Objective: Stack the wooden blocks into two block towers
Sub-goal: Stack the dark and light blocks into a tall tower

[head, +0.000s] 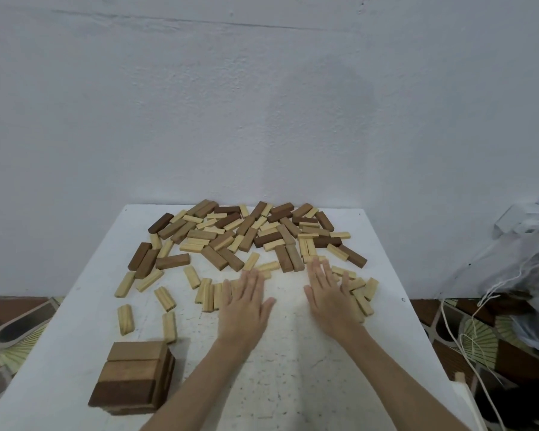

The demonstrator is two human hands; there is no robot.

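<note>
Both flat hands, left hand and right hand, fingers straight, lie mid-frame over pale rectangular wooden blocks, long axes pointing away.

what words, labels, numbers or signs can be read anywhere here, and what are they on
None: no readable text shows anywhere in this view.
Wooden blocks: plain light and dark wood, no print or numbers visible.
Started tower: bare dark wood faces, no marks.
White table: only specks and scuffs, no lettering.
Wall: blank.
Plastic bag at the right: any print is too blurred to read.
</note>
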